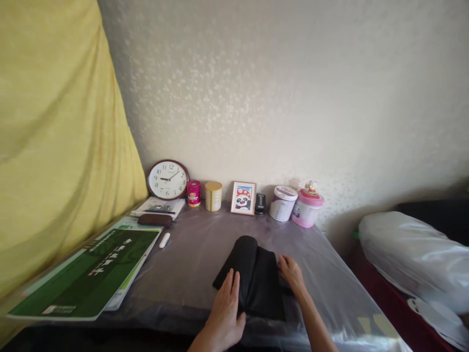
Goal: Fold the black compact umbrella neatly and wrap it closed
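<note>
Cloth point(262, 286), black and folded, lay on the near part of the plastic-covered table point(176, 283), between my two hands. The step in hand, I judged, was folding it: its left part made a rounded ridge, narrowing toward me, while its right part spread flatter beside it.

My left grip point(225, 313) lay over the near left side of the cloth, fingers straight and nearly together, thumb apart to the right; it was pressing rather than clasping, as far as I could see. My right grip point(291, 274) was at the far end of the cloth's right edge, fingers curled in. Whether those fingertips had pinched the edge or only met it, I could not tell.

The next move, to my mind, called for the left grip to steady the ridge and the right to take up the edge squarely, lest the layers slip askew. The green book point(110, 271) lay well apart to the left, and the framed panda picture point(243, 198) stood beyond on the far side, so neither hemmed in the cloth.
</note>
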Motion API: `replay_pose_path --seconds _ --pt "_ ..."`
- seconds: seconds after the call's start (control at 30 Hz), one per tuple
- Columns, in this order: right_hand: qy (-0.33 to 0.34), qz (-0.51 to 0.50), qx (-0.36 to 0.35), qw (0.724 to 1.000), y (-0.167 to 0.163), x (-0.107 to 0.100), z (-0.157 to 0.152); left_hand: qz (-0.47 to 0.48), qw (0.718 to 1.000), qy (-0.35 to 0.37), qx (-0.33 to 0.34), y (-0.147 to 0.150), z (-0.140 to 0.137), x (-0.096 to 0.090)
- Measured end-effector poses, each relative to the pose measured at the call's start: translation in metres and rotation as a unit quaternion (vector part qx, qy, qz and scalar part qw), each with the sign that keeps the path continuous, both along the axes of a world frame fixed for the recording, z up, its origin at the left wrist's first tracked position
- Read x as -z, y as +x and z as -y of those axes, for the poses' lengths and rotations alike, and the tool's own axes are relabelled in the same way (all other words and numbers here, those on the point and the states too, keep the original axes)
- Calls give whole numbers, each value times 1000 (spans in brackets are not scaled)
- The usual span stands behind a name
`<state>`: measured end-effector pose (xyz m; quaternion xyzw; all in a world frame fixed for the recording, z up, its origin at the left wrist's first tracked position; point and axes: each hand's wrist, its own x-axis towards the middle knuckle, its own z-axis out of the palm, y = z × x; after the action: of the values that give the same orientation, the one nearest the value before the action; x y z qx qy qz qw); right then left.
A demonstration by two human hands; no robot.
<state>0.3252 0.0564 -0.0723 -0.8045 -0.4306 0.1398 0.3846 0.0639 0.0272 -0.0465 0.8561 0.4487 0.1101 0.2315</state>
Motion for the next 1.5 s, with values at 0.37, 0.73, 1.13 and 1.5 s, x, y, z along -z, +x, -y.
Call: replay_pose_path --seconds 0.37,0.73,1.13,1.5 --pt "31 -67 -31 997 -26 -11 6 43 998 0 -34 2 2 13" --pt "84 -136 -47 986 -28 -20 23 28 998 24 -57 7 4 19" --pt "77 -216 -113 967 -89 -52 -45 -27 997 27 -63 11 5 10" --pt "-29 -143 -117 982 -119 -29 -80 10 997 32 -66 6 5 15"
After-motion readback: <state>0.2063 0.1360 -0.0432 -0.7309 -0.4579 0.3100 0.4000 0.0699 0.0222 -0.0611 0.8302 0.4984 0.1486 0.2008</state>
